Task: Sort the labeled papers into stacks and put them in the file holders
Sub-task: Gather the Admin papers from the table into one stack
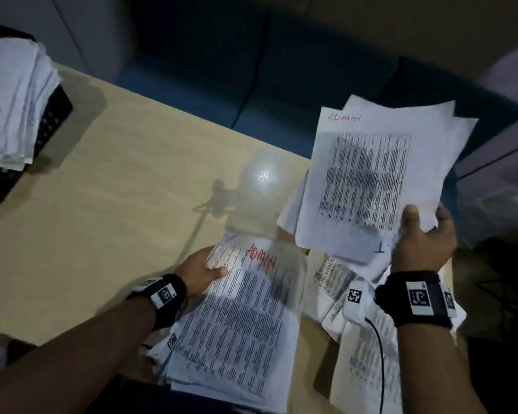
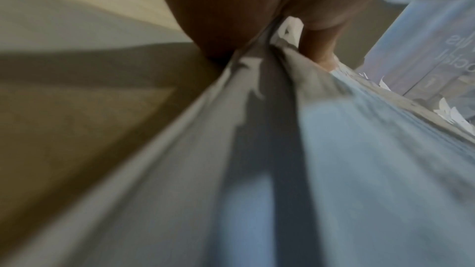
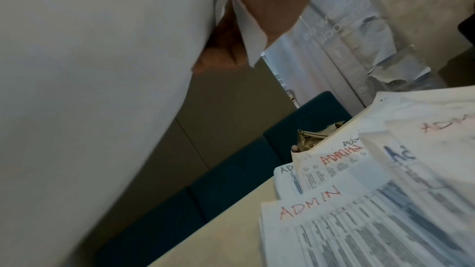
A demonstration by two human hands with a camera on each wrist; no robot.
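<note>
Papers marked ADMIN (image 1: 368, 177) stood lifted off the worktop (image 1: 108, 186) in the pinching right hand (image 1: 422, 243), while the left hand (image 1: 201, 271) gripped the edge of a second ADMIN stack (image 1: 240, 318) just beside it, the black file holder (image 1: 47, 127) far off to the left hand's side.

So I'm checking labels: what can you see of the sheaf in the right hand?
The sheaf is a few loosely fanned white printed sheets, raised off the table and tilted. The top sheet bears ADMIN in red at its upper edge above dense black text. The right hand pinches its lower corner, thumb on top.
</note>
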